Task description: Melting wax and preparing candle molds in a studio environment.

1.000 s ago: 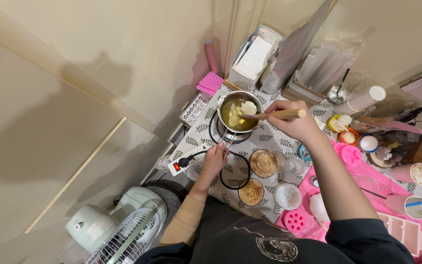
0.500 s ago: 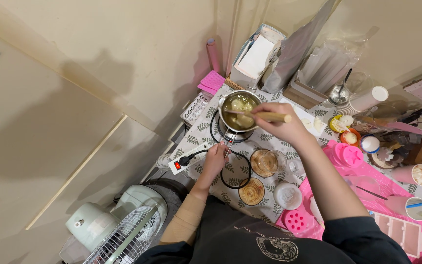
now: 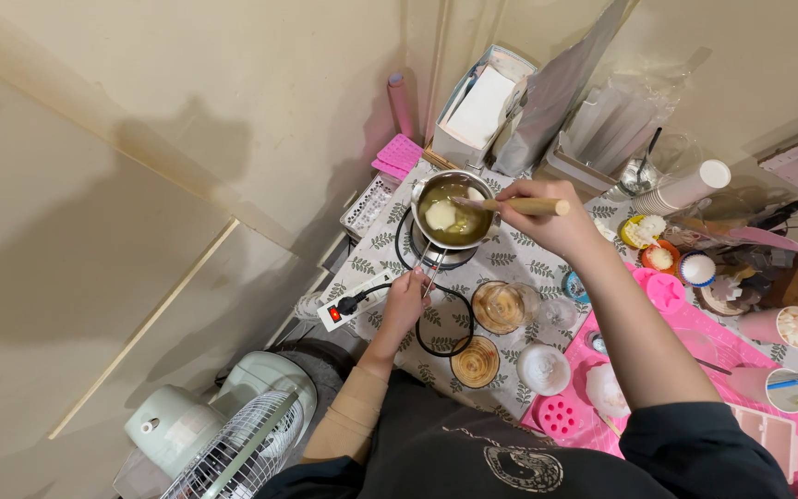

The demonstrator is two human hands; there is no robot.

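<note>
Right hand (image 3: 547, 225): closed around a wooden stick (image 3: 521, 206), gripped near its thick end; thin end reaches into the pot.
Left hand (image 3: 406, 300): fingers curled shut on the pot handle (image 3: 429, 265), just below the pot.
Pot (image 3: 453, 219): small, metal, upright on a round black burner (image 3: 436, 254) at the far left of the surface; holds yellowish liquid with pale lumps, one round lump near the left wall.
Stick: lies nearly level, tilted slightly down toward the pot; tip in the liquid at the right side.
Surface (image 3: 501, 263): covered with a leaf-patterned cloth.
Power strip (image 3: 355, 303): white, red switch, black plug in it, just left of the left hand; black cord loops beneath that hand.
Glass jars (image 3: 502, 307): two round ones near the person, right of the left hand, one behind the other.
Pink mat (image 3: 685, 323): right part of the surface, under the right forearm, carrying pink moulds and cups.
Paper cups (image 3: 685, 189): stacked, lying on their side, well right of the pot.
Fan (image 3: 223, 430): pale green, on the floor at lower left.
</note>
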